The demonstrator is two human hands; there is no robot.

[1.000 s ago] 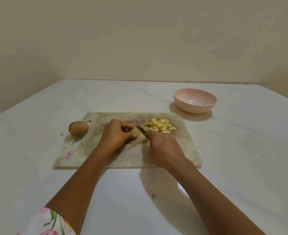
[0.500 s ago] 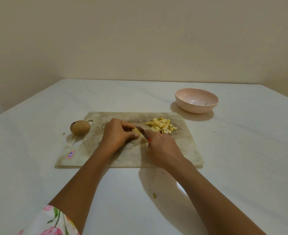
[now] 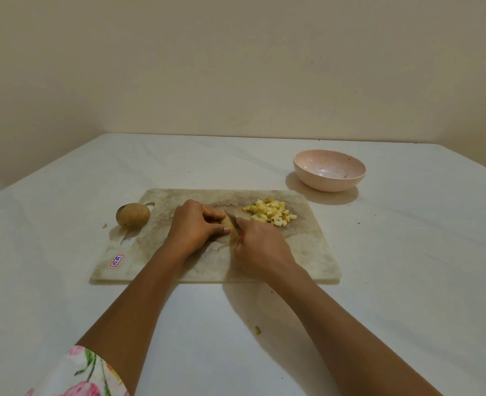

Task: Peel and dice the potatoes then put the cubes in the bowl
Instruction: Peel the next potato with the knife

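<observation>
Works at a white counter with a worn, stained cutting board lying across its middle. Pins a peeled potato piece to the board with the left hand, fingers curled over the top and thumb pressed along the near side. Grips a knife in the right hand, fingers wrapped round a handle of which only a red sliver shows. Sets the blade against the right side of the piece, just beside the left fingertips. Cannot tell how deep the edge sits in the flesh.

Has a heap of pale yellow potato cubes on the far right part of the board, just beyond the knife and apart from both hands. Has a whole unpeeled potato at the board's far left corner, by the cut-out grip.

Has a pink bowl upright on the counter past the board's far right corner, apart from it, with a few dark specks inside. Shows a red-and-blue sticker on the board's near left corner. Shows a small potato scrap on the counter between the forearms, and a tinier fleck left of the whole potato. Wears a floral sleeve on the left arm, at the lower left.
</observation>
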